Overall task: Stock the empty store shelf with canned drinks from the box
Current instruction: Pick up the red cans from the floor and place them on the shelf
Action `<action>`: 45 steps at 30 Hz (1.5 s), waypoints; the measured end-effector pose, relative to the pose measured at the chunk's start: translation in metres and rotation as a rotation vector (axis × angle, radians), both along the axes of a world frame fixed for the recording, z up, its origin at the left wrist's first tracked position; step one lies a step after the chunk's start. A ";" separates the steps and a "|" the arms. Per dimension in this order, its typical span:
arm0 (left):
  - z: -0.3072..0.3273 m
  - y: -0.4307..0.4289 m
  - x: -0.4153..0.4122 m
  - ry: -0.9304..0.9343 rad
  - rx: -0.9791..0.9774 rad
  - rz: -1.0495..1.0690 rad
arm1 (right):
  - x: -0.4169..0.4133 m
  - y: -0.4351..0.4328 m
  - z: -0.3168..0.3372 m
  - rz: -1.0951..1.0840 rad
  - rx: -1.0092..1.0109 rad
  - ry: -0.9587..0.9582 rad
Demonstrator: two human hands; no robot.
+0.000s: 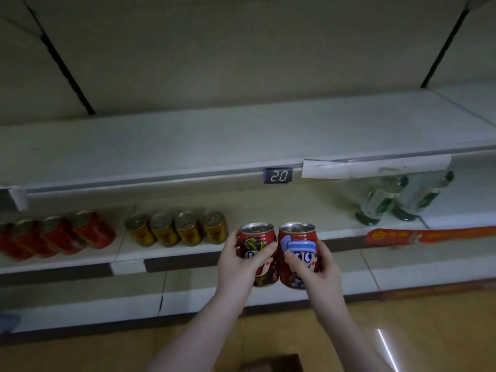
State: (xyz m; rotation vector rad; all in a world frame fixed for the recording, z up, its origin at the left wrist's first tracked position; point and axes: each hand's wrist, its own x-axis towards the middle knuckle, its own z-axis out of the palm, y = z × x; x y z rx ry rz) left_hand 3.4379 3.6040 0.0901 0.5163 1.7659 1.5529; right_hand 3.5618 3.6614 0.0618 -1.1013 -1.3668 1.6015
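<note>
My left hand (237,267) grips a red cartoon can (259,238), and my right hand (315,267) grips a second red cartoon can (296,238) with a blue-hatted figure. Both cans are upright, side by side and touching, held just in front of the lower shelf (268,208), to the right of a row of gold cans (177,229). Further left on that shelf stands a row of red cans (59,233). The brown box (271,363) shows only as a corner at the bottom edge.
The upper shelf (241,130) is bare, with a "20" price tag (278,175) and a white paper strip (375,167) on its front rail. Green-labelled clear bottles (397,197) stand on the lower shelf's right side, above a red label strip (429,236). Wooden floor lies below.
</note>
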 end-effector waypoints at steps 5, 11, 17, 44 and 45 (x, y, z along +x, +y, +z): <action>-0.048 0.040 -0.023 0.068 0.055 0.049 | -0.026 0.037 -0.043 -0.050 0.076 0.021; -0.093 0.082 -0.045 0.183 0.122 0.062 | -0.050 0.080 -0.079 -0.096 0.175 0.002; -0.119 0.101 -0.052 0.259 0.142 0.072 | -0.059 0.101 -0.102 -0.066 0.261 -0.027; -0.177 0.132 -0.060 0.402 0.056 0.118 | -0.064 0.136 -0.124 -0.011 0.313 -0.117; -0.178 0.132 -0.060 0.415 0.056 0.118 | -0.067 0.137 -0.126 0.004 0.308 -0.123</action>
